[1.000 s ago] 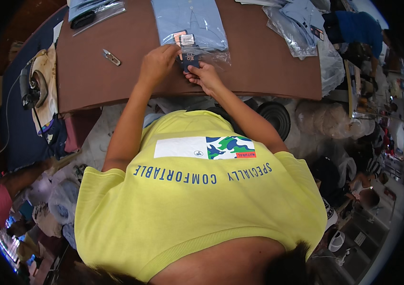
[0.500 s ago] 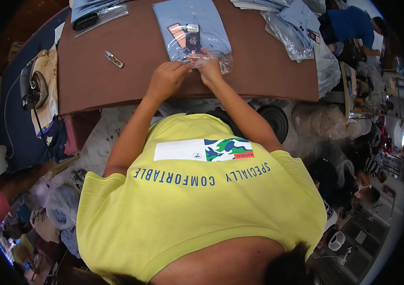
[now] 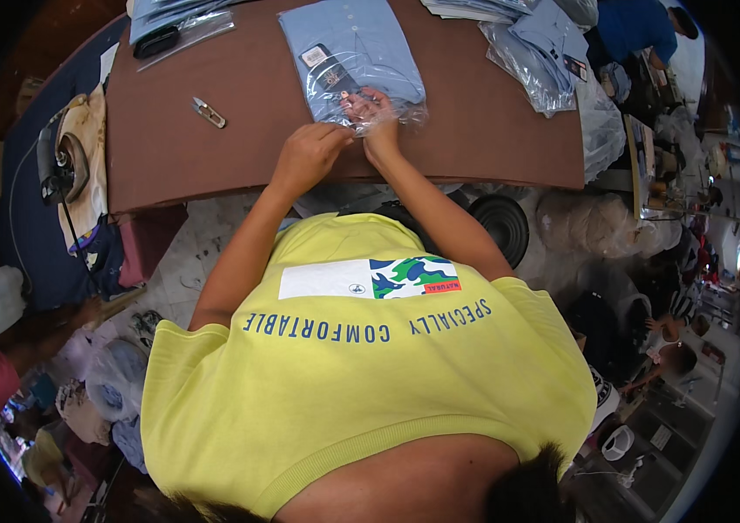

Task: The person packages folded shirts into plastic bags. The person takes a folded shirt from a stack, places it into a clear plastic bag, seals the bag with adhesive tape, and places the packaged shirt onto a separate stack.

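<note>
A folded light blue shirt (image 3: 378,52) lies on the brown table in front of me, inside a clear plastic bag (image 3: 413,113). The bag's open end faces me. My left hand (image 3: 307,157) is closed, pinching the near edge of that bag. Reaching in through the opening, my right hand (image 3: 377,122) has its fingers under the film, curled at the lower end of a dark hang tag (image 3: 328,71). This tag lies slanted over the shirt front, with a white label at its upper end. Film and glare partly hide the fingertips.
Thread snips (image 3: 209,112) lie on the brown table (image 3: 492,139) to the left. Bagged shirts (image 3: 544,52) are at the far right, more shirts (image 3: 182,13) at the far left with a black object on them. An iron (image 3: 74,166) stands on the left-hand surface. People work at the right.
The dark tag has turned and shifted left, and the orange tag beside it no longer shows. My right hand has moved slightly nearer me; my left has dropped a little.
</note>
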`<state>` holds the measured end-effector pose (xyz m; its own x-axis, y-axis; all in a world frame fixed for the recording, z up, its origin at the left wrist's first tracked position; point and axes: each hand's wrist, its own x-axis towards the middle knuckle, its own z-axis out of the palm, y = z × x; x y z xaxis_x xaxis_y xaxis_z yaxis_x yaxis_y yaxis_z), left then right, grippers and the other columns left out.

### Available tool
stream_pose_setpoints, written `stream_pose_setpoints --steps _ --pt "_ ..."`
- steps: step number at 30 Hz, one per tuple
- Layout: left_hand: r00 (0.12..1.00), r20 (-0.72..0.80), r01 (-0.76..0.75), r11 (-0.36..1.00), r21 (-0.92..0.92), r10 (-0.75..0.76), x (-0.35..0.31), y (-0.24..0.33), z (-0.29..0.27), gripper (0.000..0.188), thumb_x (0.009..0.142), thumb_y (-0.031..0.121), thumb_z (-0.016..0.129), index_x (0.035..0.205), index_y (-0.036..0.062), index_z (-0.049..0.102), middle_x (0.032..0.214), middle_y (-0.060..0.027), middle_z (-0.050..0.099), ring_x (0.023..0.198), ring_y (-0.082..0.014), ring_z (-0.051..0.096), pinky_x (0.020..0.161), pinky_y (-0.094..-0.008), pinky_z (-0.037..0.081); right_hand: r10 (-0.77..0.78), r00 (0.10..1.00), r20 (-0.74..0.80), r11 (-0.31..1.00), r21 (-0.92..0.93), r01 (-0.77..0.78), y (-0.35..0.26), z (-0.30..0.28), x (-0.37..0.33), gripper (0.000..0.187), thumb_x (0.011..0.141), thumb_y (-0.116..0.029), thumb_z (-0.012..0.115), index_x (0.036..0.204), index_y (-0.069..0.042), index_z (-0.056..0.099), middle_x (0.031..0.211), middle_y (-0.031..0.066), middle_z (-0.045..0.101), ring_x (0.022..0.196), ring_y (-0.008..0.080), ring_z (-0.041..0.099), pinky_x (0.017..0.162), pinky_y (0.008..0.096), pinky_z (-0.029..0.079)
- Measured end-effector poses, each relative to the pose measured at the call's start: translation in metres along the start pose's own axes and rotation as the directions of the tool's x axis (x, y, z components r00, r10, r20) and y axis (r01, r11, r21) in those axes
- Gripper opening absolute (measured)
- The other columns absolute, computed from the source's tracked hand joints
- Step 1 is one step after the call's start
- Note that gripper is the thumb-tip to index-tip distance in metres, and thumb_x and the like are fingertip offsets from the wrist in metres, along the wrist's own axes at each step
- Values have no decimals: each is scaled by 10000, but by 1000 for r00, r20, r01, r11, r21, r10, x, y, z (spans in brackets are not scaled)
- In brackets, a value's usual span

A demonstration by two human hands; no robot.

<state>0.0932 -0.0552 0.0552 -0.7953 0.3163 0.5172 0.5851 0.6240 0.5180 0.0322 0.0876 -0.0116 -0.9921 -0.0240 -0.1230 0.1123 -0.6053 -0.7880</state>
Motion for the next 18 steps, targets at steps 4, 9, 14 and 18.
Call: stream_pose_setpoints --steps 4,9,14,18 --pt "1000 -8 1 1000 -2 -1 -1 1 1 174 774 54 646 944 84 667 913 -76 665 821 -266 631 715 -355 503 58 988 140 995 -93 -45 -11 -4 -6 351 909 -37 549 1247 -3 458 1223 147 540 1096 232 579 893 294 486" --pt "998 27 54 998 -22 -53 -7 -2 1 195 769 43 635 958 79 663 926 -77 662 835 -268 631 723 -352 502 4 920 392 763 -596 251 -27 -31 -24 352 885 -62 582 1225 -9 510 1242 88 561 1101 176 574 888 271 458" --pt "993 113 22 1000 2 -22 -22 -14 -2 155 806 118 632 951 74 665 924 -74 669 832 -283 627 734 -366 501 153 814 560 334 -805 491 -93 -87 -66 186 855 -80 608 1025 -23 660 950 80 679 835 155 640 731 277 490" --pt "926 370 78 997 -9 -69 -24 -24 -7 189 846 200 629 977 68 667 985 -92 667 914 -294 617 795 -391 481 -92 993 79 447 -887 112 -124 -125 -59 146 866 -77 591 981 -35 670 812 63 675 692 141 629 659 282 497"
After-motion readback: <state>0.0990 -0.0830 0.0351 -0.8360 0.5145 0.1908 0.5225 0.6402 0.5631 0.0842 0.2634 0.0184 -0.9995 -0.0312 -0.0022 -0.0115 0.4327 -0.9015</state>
